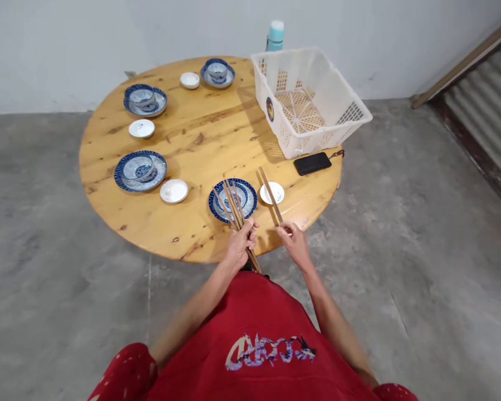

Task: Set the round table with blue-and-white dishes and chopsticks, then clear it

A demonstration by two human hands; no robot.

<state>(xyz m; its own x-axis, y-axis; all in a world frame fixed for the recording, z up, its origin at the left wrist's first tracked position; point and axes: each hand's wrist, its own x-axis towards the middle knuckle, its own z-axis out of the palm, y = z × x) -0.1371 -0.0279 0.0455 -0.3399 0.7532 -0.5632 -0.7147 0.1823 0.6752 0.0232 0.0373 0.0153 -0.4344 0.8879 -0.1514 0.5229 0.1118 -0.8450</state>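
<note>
The left hand (239, 245) is gripping a chopstick bunch (236, 218), its tips spreading above the plate (212, 205) and bowl (245, 195) near the table (192, 236) edge. The right hand (294, 243) is pinching a chopstick pair (271, 195) over the white dish (278, 192); whether they are touching, I cannot tell. Beyond, a phone (313, 164) is lying just beside the basket (286, 139).

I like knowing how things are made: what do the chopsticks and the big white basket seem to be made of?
Chopsticks: probably wood or bamboo, smooth-looking, judging by their brown colour. Basket: apparently moulded plastic, slightly translucent, with regular grid openings.
</note>
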